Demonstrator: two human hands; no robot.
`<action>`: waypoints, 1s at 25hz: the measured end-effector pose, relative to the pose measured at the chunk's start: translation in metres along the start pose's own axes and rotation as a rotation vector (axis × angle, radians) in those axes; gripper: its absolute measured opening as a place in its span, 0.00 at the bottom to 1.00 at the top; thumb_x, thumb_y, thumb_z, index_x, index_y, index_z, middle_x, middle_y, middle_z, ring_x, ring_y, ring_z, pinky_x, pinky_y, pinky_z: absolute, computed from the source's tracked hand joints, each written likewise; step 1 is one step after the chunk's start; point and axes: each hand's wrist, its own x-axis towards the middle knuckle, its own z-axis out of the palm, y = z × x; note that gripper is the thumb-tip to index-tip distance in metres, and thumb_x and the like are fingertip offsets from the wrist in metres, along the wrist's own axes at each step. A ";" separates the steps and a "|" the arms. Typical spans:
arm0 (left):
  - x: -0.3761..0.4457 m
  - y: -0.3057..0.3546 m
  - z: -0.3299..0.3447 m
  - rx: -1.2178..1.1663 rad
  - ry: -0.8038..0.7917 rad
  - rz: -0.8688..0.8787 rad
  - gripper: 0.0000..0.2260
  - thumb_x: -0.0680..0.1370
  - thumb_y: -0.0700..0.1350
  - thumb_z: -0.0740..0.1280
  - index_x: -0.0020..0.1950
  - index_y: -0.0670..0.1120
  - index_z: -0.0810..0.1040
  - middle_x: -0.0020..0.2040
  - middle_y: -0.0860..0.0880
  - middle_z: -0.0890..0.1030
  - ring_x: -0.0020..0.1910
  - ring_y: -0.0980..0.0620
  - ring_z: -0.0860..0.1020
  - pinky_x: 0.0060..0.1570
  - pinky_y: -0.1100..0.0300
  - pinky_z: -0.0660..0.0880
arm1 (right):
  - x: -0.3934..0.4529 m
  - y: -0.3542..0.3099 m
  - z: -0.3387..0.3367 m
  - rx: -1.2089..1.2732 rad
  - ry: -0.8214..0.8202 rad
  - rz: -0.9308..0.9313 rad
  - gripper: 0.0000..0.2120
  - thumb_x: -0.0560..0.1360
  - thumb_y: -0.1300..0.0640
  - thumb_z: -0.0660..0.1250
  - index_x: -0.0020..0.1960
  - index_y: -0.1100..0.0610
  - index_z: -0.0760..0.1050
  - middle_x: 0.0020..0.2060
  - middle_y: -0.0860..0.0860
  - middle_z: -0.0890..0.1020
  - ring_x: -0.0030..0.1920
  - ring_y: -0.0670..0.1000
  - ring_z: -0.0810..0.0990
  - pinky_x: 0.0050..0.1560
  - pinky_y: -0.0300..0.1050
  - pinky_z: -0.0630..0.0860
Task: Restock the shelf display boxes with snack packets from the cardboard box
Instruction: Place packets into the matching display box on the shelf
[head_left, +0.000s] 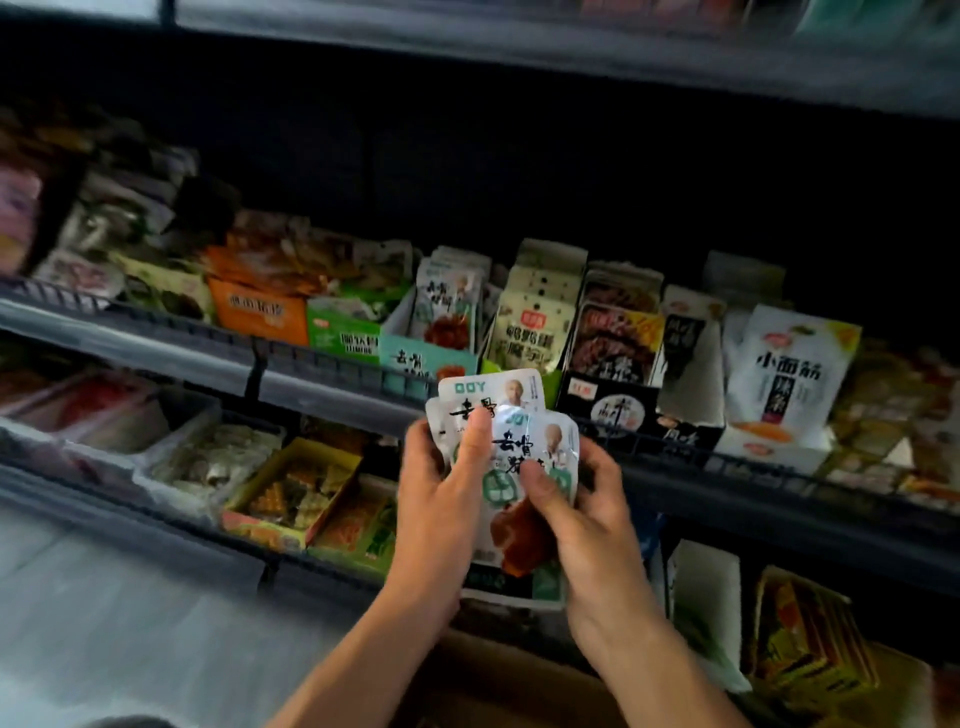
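Both hands hold a small stack of white-and-green snack packets (511, 452) in front of the middle shelf. My left hand (441, 499) grips the stack from the left, thumb across the front. My right hand (582, 514) pinches the front packet from the right. Just above, on the shelf, stands the matching teal display box (415, 358) with the same packets upright inside. The cardboard box (498, 680) lies low under my forearms, mostly hidden and dark.
Neighbouring display boxes line the middle shelf: an orange box (260, 312), a green box (343, 332), a black box (608, 405) and a white box (774, 431). The shelf rail (332, 364) runs in front of them. A lower shelf holds a yellow box (296, 493).
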 end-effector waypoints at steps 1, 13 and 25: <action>0.002 0.007 0.001 0.047 0.067 0.119 0.20 0.74 0.62 0.68 0.62 0.54 0.75 0.56 0.52 0.83 0.56 0.52 0.82 0.57 0.45 0.79 | 0.002 -0.009 0.004 0.025 -0.064 0.035 0.23 0.67 0.53 0.75 0.61 0.46 0.75 0.50 0.47 0.86 0.50 0.49 0.85 0.51 0.50 0.81; 0.212 0.111 -0.004 0.267 -0.222 0.471 0.15 0.81 0.40 0.65 0.67 0.50 0.70 0.58 0.54 0.81 0.58 0.58 0.80 0.59 0.56 0.78 | 0.197 -0.100 0.103 -0.253 -0.101 -0.387 0.24 0.72 0.59 0.76 0.65 0.54 0.73 0.55 0.49 0.83 0.54 0.44 0.82 0.50 0.40 0.79; 0.228 0.051 -0.035 0.968 0.016 0.493 0.35 0.75 0.44 0.71 0.78 0.46 0.59 0.70 0.47 0.69 0.69 0.47 0.67 0.67 0.54 0.67 | 0.245 -0.096 0.093 -1.753 -0.252 -0.592 0.32 0.70 0.43 0.74 0.70 0.53 0.67 0.60 0.53 0.80 0.58 0.55 0.78 0.58 0.46 0.75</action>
